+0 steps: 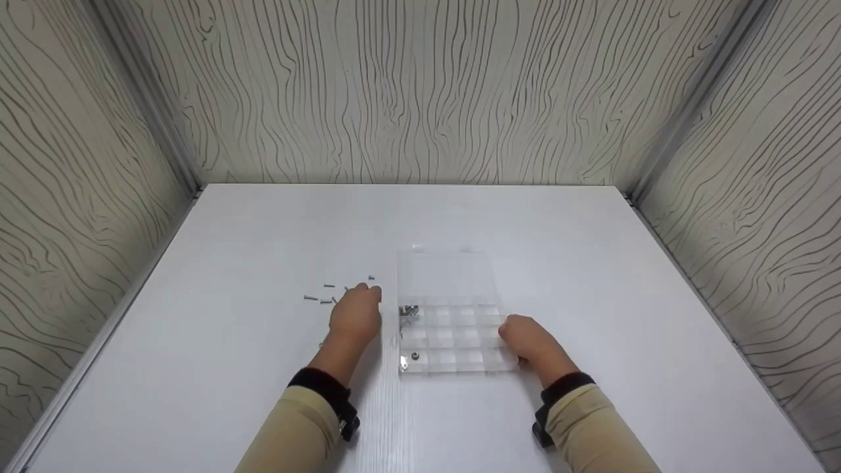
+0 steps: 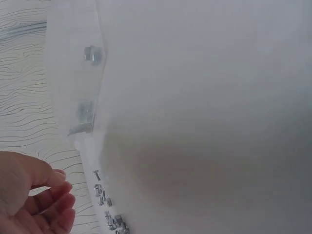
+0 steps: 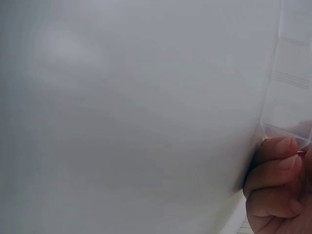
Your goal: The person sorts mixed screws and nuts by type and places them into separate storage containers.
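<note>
A clear plastic compartment box (image 1: pixel 453 338) lies on the white table, its lid (image 1: pixel 443 272) folded back on the far side. My right hand (image 1: pixel 533 341) grips the box's near right side; in the right wrist view its curled fingers (image 3: pixel 273 178) close at a corner. Just left of the box is my left hand (image 1: pixel 357 316), thumb and fingers curled close together in the left wrist view; I cannot tell whether something small sits between the tips. Screws (image 1: pixel 409 310) lie in a left compartment, and a nut (image 1: pixel 414 356) in the near row.
Several loose metal screws (image 1: pixel 326 302) are scattered left of the box, around and beyond my left hand, also showing as small screws (image 2: pixel 112 222) in the left wrist view. Wood-patterned walls (image 1: pixel 420 92) enclose the table (image 1: pixel 591 263) at the back and sides.
</note>
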`<state>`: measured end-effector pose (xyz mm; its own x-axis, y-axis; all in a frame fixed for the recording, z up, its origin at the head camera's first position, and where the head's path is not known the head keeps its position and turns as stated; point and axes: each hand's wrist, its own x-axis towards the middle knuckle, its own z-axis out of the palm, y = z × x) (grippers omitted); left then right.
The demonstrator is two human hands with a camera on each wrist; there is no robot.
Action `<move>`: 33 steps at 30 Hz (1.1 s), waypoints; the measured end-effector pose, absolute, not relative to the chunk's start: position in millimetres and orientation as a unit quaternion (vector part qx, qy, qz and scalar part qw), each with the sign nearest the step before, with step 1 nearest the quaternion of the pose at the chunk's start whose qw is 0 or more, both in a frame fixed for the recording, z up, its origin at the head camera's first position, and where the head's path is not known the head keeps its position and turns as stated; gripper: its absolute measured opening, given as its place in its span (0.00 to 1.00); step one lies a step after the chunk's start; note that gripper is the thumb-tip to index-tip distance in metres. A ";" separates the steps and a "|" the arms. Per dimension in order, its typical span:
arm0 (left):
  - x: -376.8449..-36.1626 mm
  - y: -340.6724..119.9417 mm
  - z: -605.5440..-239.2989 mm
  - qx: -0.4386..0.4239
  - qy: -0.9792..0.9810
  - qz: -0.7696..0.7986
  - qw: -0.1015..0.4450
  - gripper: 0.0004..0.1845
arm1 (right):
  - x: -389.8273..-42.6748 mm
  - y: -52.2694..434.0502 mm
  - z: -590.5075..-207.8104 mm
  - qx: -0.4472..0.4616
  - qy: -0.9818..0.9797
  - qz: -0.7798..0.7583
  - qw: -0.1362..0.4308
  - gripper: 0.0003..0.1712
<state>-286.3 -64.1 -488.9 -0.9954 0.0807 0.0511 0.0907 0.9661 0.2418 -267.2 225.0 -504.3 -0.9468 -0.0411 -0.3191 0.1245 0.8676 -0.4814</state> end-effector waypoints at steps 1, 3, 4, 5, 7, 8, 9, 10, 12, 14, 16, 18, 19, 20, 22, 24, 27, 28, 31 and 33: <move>-286.2 -66.5 -489.0 -0.039 -0.992 -0.118 0.018 0.11 | -267.3 225.3 -504.7 0.021 0.953 -0.254 0.162 0.11; -285.7 -71.0 -489.9 -0.031 -0.994 -0.105 0.014 0.12 | -267.4 225.5 -505.2 0.024 0.953 -0.253 0.165 0.11; -285.5 -73.2 -490.4 -0.029 -0.995 -0.099 0.014 0.13 | -267.7 225.5 -505.6 0.025 0.953 -0.252 0.164 0.11; -285.4 -75.2 -491.0 -0.026 -0.995 -0.094 0.013 0.15 | -267.9 225.6 -506.1 0.025 0.954 -0.252 0.163 0.11; -284.8 -78.8 -492.1 -0.021 -0.996 -0.086 0.012 0.17 | -268.2 225.5 -506.7 0.026 0.954 -0.251 0.162 0.11; -284.6 -80.4 -492.8 -0.017 -0.996 -0.084 0.011 0.18 | -268.3 225.4 -506.8 0.026 0.954 -0.252 0.161 0.11; -284.4 -81.8 -493.2 -0.011 -0.996 -0.083 0.009 0.19 | -268.4 225.2 -507.0 0.026 0.954 -0.253 0.160 0.11; -284.0 -83.0 -493.5 -0.004 -0.997 -0.082 0.005 0.19 | -268.4 225.0 -507.1 0.026 0.954 -0.254 0.160 0.11; -283.1 -85.1 -494.6 0.013 -0.996 -0.086 -0.002 0.19 | -268.1 224.8 -507.1 0.026 0.953 -0.257 0.159 0.11; -282.2 -86.8 -495.6 0.031 -0.995 -0.094 -0.012 0.19 | -267.7 224.4 -507.0 0.028 0.952 -0.262 0.159 0.11; -281.1 -88.2 -496.9 0.045 -0.993 -0.104 -0.019 0.19 | -267.5 224.2 -506.5 0.029 0.951 -0.262 0.160 0.11; -280.3 -88.5 -497.0 0.055 -0.991 -0.116 -0.027 0.18 | -267.3 224.1 -506.2 0.029 0.953 -0.257 0.161 0.11; -279.9 -88.5 -496.6 0.059 -0.991 -0.120 -0.031 0.18 | -267.4 224.1 -506.0 0.029 0.953 -0.253 0.162 0.11; -279.7 -88.3 -496.3 0.061 -0.990 -0.123 -0.035 0.18 | -267.6 224.1 -505.9 0.029 0.954 -0.251 0.163 0.11; -279.1 -87.5 -494.9 0.063 -0.989 -0.125 -0.042 0.17 | -267.5 224.2 -505.3 0.028 0.955 -0.246 0.164 0.11; -279.1 -86.9 -494.3 0.059 -0.990 -0.122 -0.046 0.17 | -267.9 224.5 -505.7 0.027 0.955 -0.246 0.165 0.11; -278.9 -87.1 -495.0 0.050 -0.990 -0.119 -0.051 0.17 | -267.7 224.7 -505.4 0.025 0.954 -0.249 0.164 0.12; -278.9 -87.3 -495.4 0.049 -0.990 -0.120 -0.053 0.17 | -267.7 224.7 -505.5 0.025 0.954 -0.250 0.164 0.12; -278.9 -87.8 -496.6 0.047 -0.990 -0.122 -0.060 0.17 | -267.4 225.0 -505.5 0.021 0.954 -0.250 0.163 0.12; -278.8 -88.0 -496.8 0.051 -0.989 -0.127 -0.064 0.17 | -267.5 225.1 -506.1 0.021 0.954 -0.251 0.164 0.13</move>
